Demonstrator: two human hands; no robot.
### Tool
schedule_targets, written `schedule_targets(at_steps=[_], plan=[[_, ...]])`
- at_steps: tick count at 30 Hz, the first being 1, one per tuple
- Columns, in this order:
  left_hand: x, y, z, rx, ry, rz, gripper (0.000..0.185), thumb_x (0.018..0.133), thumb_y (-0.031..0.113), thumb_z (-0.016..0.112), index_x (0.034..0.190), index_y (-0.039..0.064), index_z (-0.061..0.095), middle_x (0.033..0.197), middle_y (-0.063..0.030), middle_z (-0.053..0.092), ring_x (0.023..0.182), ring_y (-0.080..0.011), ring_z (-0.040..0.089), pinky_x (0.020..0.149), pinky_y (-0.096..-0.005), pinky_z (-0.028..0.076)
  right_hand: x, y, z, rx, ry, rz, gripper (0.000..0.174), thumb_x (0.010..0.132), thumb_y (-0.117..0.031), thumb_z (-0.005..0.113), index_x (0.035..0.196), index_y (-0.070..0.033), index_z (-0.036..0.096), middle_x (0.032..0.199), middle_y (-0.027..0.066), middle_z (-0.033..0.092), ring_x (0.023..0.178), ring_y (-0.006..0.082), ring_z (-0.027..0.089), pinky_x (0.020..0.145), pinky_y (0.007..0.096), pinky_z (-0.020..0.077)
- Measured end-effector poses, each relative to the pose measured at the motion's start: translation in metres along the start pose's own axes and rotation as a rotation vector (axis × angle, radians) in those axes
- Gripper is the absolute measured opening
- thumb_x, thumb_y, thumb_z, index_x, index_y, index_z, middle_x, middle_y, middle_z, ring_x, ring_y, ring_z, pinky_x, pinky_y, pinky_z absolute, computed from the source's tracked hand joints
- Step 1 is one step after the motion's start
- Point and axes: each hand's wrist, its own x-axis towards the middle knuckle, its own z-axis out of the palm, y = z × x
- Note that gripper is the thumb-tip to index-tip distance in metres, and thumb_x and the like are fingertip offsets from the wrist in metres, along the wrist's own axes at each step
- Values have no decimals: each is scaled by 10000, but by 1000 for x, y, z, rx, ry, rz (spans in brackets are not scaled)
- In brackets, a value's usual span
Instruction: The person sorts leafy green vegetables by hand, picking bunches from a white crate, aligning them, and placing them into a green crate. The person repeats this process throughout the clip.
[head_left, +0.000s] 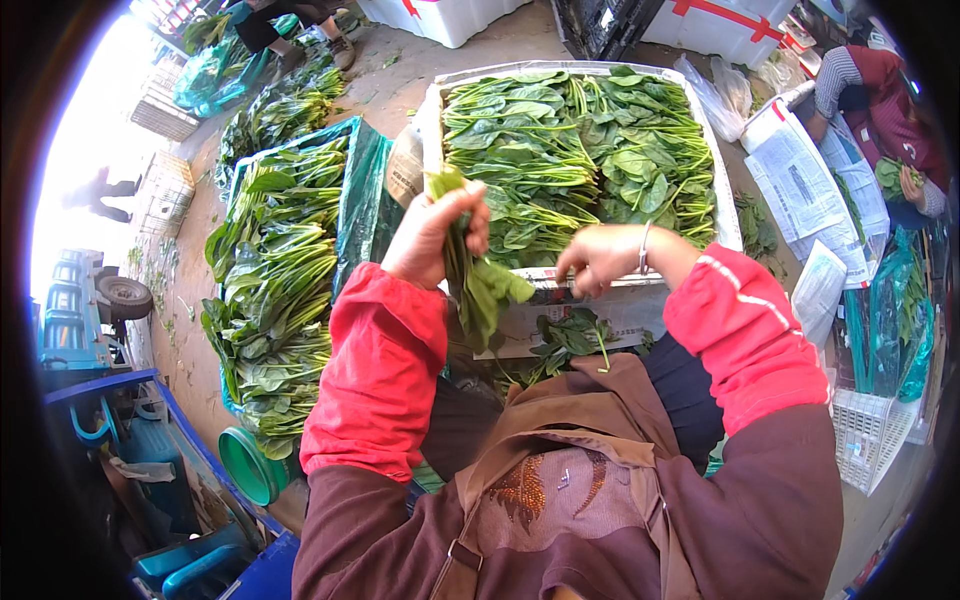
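My left hand (444, 234) grips a small bunch of spinach (474, 289), stems up and leaves hanging down. It is just left of the near corner of a box (716, 157) lined with newspaper, where spinach bunches (525, 142) lie in rows. My right hand (609, 256), with a bracelet at the wrist, hovers over the near rim of that box. Its fingers are loosely bent and apart, with nothing seen in them. Loose spinach leaves (574, 335) lie below it, by my brown apron (615, 390).
To the left, a crate with a green plastic liner (367, 180) holds more spinach (285, 262). A green bucket (251, 465) stands near a blue cart (217, 450). At right, another person (874, 112) handles greens beside a newspaper-lined box (802, 180). White foam boxes (450, 19) are at the back.
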Motion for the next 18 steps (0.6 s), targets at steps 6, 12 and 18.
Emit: schedule_targets(at_steps=[6,12,18], plan=[[5,17,-30,-535,102,64,153,935,213,624,873,103,538,734,26,489,632,-87,493,597,-244,447,30,57,-35,-464,778,91,257,823,-277,611,894,-31,634,819,189,640,788,391,630,673,464,503],[10,12,2,-261,273,141,233,930,298,647,945,75,582,675,-49,607,508,-132,577,429,-252,454,52,145,-23,-153,854,163,523,738,25,599,1252,-17,517,1135,236,641,1064,415,607,896,431,486],[0,17,-6,-217,246,127,245,942,299,619,894,63,573,621,-29,585,433,-108,542,393,-242,432,69,132,-33,-495,979,176,370,694,61,622,1036,2,492,1017,236,574,972,443,552,850,481,446]])
